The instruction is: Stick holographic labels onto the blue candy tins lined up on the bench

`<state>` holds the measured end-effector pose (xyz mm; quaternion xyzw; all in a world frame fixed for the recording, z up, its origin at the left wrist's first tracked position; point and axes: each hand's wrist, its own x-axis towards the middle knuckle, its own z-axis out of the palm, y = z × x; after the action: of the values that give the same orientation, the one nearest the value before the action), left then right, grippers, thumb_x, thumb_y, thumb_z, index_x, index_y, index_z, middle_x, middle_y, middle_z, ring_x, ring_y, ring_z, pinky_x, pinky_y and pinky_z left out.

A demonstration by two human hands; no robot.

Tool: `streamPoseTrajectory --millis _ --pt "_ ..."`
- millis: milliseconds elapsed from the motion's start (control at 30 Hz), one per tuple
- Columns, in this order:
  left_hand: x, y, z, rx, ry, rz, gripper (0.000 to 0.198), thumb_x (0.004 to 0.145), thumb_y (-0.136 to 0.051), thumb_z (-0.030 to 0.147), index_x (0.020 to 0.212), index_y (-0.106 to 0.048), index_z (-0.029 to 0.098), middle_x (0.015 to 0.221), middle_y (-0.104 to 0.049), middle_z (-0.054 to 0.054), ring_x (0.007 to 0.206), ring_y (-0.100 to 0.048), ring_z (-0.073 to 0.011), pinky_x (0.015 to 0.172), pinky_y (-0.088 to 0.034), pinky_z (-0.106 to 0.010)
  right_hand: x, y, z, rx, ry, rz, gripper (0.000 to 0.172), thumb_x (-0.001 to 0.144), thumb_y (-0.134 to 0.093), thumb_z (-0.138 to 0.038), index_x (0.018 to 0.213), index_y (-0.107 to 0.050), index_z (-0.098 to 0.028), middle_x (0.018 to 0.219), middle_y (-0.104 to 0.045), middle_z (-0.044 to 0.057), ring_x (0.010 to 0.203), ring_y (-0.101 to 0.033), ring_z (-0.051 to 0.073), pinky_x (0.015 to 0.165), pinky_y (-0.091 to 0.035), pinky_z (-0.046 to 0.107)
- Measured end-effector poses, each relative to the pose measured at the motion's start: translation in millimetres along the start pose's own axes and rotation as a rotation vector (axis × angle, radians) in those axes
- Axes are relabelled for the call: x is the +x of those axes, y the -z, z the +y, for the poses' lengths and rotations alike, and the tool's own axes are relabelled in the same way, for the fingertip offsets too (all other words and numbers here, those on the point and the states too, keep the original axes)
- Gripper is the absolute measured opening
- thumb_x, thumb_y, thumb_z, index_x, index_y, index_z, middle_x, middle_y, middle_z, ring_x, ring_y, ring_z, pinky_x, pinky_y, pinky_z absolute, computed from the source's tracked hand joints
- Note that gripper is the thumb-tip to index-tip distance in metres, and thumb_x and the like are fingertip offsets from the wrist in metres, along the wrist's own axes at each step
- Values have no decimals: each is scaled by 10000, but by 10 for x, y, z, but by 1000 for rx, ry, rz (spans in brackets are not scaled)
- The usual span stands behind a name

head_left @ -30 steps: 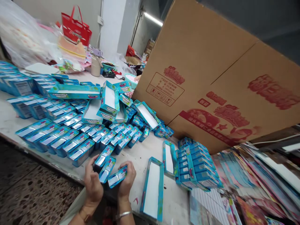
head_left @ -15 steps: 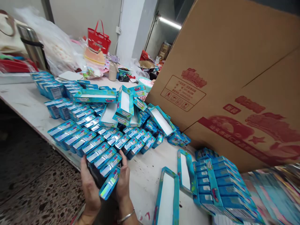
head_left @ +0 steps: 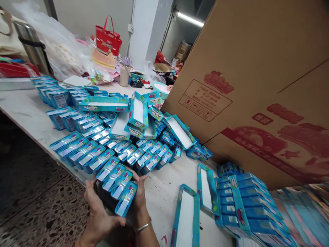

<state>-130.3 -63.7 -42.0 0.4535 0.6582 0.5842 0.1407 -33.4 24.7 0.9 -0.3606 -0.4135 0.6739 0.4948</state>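
A short row of small blue candy boxes is squeezed between my two hands at the front edge of the table. My left hand presses on the row's left side, its thumb reaching round below the nearest box. On the other side my right hand, with a bangle at the wrist, grips the row's right face; some of its fingers are hidden behind the boxes. Just beyond stand more rows of the same boxes. Two empty blue display trays with white insides lie to the right of my hands.
More empty trays are piled on the boxes. A tray packed with boxes stands at the right, before a big cardboard carton. A steel flask, a red bag and plastic bags are at the back. The table's edge runs along the left.
My left thumb has swung round toward the near end of the row. The held boxes have drawn together, with the nearest one shifted up and right against the others.
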Motion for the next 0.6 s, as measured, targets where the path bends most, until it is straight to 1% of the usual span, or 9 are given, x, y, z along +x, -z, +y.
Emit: streamPoseTrajectory --millis 67,100,167,233,300,367,467,533,600 --pt "21 47 -121 65 9 -10 1764 310 -753 944 1653 107 191 1662 -52 -257 1517 -135 -576 1211 -184 -732 -19 7 -32 24 -28 -32 927 813 -329 -949 1172 -764 -213 1186 -741 160 1278 -609 358 1080 -459 566" --pt "27 54 -144 75 0 -4 1739 322 -732 960 1661 54 177 1658 -70 -261 1515 -132 -580 1214 -173 -732 -35 16 -47 33 -35 -49 902 812 -359 -943 1179 -761 -223 1188 -742 158 1277 -610 359 1076 -458 576" --pt "30 38 -116 22 -26 25 1613 428 -664 990 1666 -51 157 1666 -107 -256 1527 -121 -567 1230 -152 -717 -66 38 -72 31 -31 -102 844 805 -440 -922 1185 -760 -239 1190 -745 152 1277 -610 362 1078 -445 594" --pt "21 3 -17 -103 -5 48 1472 553 -606 983 1665 -80 174 1683 -152 -234 1535 -160 -539 1236 -187 -696 -81 53 -86 18 -28 -173 827 786 -503 -909 1193 -760 -236 1188 -747 158 1270 -616 363 1074 -443 592" --pt "9 -36 103 -223 51 53 1391 624 -602 950 1666 -57 208 1703 -168 -207 1527 -228 -522 1217 -280 -676 -63 50 -96 51 -72 -235 890 788 -464 -925 1262 -733 -220 1194 -744 172 1249 -633 358 1056 -459 583" --pt "0 -72 199 -275 79 52 1364 659 -617 919 1668 -14 226 1727 -130 -181 1535 -219 -512 1206 -322 -662 -13 25 -115 134 -141 -277 990 816 -319 -947 1327 -696 -188 1209 -736 192 1218 -654 350 1038 -477 574" --pt "-10 -114 252 -270 66 35 1359 689 -595 912 1662 70 234 1751 11 -148 1574 -97 -468 1250 -241 -631 84 -32 -177 221 -226 -313 1009 885 -185 -900 1332 -688 -148 1227 -729 201 1178 -678 329 1027 -497 544" --pt "-18 -129 219 -230 41 4 1404 672 -585 928 1648 145 231 1747 96 -142 1586 -23 -436 1272 -165 -609 134 -60 -224 215 -281 -344 912 937 -229 -842 1365 -661 -162 1213 -739 178 1146 -697 305 1012 -515 520" --pt "-32 -130 150 -153 -21 -17 1497 612 -616 941 1633 198 208 1738 138 -165 1582 15 -442 1272 -120 -618 167 -68 -243 169 -300 -383 866 943 -283 -828 1415 -618 -184 1197 -747 155 1133 -706 290 1006 -523 512"
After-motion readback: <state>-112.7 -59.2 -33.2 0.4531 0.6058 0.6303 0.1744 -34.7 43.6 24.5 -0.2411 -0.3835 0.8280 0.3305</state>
